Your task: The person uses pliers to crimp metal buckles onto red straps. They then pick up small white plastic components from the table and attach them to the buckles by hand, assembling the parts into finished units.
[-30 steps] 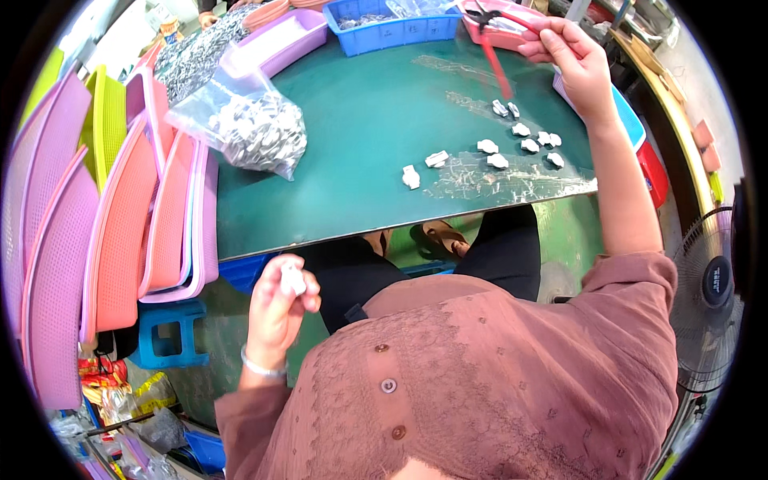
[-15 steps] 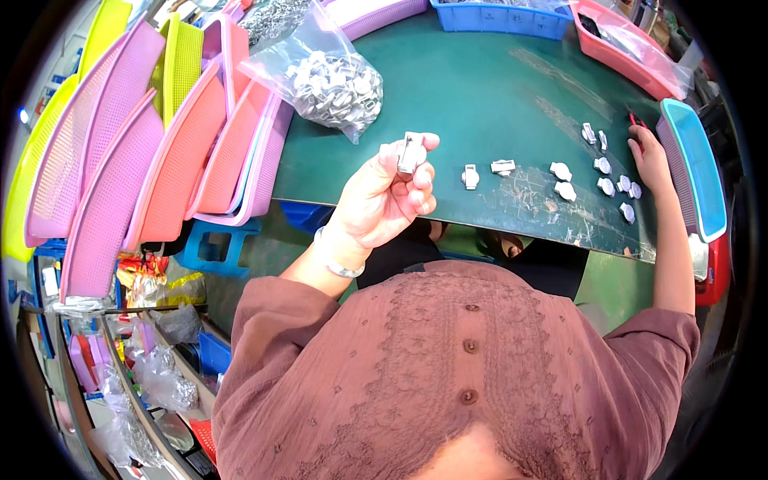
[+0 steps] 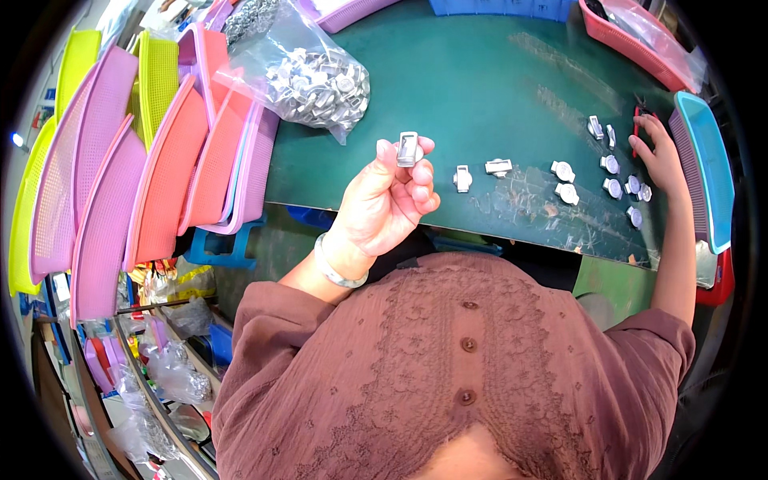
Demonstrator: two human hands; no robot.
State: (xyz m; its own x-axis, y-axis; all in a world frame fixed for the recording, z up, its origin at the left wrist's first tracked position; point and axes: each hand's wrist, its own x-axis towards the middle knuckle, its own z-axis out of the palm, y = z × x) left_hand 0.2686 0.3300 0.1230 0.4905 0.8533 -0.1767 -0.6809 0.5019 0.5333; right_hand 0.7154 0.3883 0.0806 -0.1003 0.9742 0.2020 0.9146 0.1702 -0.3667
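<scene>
Left hand [image 3: 382, 204], raised since earlier, pinches silver metal fitting [image 3: 408, 150] | right hand [image 3: 662, 158], now lowered, half-curled by red-handled pliers [image 3: 637, 128], grip unclear

Bright overall, upper left washed out; baskets [image 3: 164, 172] bent toward rim, perhaps soft.

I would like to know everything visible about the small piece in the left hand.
The small piece is silvery grey, metallic in look: a rectangular frame around an opening, with a rounded part seemingly at its right edge. The left hand holds it nearly upright, between thumb and fingers, seen against the green table.
</scene>
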